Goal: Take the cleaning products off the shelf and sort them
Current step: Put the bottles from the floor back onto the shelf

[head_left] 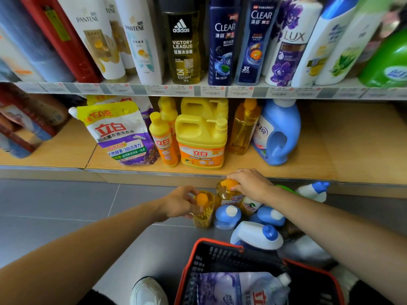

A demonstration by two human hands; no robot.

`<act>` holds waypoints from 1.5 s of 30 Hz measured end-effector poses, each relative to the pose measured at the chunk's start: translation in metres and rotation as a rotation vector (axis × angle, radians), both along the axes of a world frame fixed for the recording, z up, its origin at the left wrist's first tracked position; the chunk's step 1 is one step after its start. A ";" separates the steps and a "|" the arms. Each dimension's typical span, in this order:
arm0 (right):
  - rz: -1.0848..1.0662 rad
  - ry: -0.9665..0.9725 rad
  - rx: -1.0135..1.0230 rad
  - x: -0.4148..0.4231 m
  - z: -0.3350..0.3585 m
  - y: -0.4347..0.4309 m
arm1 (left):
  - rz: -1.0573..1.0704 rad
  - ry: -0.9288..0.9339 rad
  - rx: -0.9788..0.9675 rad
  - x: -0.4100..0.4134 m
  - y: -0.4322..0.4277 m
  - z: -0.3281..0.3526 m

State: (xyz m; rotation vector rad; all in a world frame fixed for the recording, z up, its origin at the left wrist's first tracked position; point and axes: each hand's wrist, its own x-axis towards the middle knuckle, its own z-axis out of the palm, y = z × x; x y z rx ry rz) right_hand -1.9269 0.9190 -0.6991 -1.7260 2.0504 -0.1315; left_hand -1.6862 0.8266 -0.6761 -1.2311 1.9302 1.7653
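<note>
My left hand point(179, 202) grips a clear yellow dish-soap bottle point(203, 213) with an orange cap, standing on the floor. My right hand point(250, 183) grips the orange cap of a second yellow bottle point(226, 193) just beside it. Around them on the floor lie blue bottles point(228, 216) with white caps and white bottles point(256, 235) with blue caps. On the lower shelf point(319, 155) stand a detergent pouch point(120, 133), a yellow jug point(201, 143), slim orange bottles point(163, 142), another clear yellow bottle point(243, 128) and a blue detergent bottle point(276, 130).
A black basket with a red rim point(217, 249) sits at the bottom, holding a purple refill pouch point(237, 287). The upper shelf point(198, 90) carries shampoo and shower-gel bottles. Grey tiled floor point(66, 205) spreads to the left. My white shoe point(147, 291) is beside the basket.
</note>
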 end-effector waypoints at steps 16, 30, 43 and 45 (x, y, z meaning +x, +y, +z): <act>0.035 0.041 -0.381 -0.047 0.184 -0.003 | 0.125 0.042 -0.442 -0.017 -0.026 0.036; -0.180 0.164 -0.445 -0.077 0.133 -0.015 | 0.158 0.208 -0.496 -0.017 -0.035 0.065; -0.339 0.297 -0.393 -0.117 0.134 -0.001 | 0.046 0.091 -0.568 -0.027 -0.031 0.054; -0.387 0.312 -0.399 -0.118 0.132 0.000 | 0.064 0.110 -0.558 -0.029 -0.031 0.055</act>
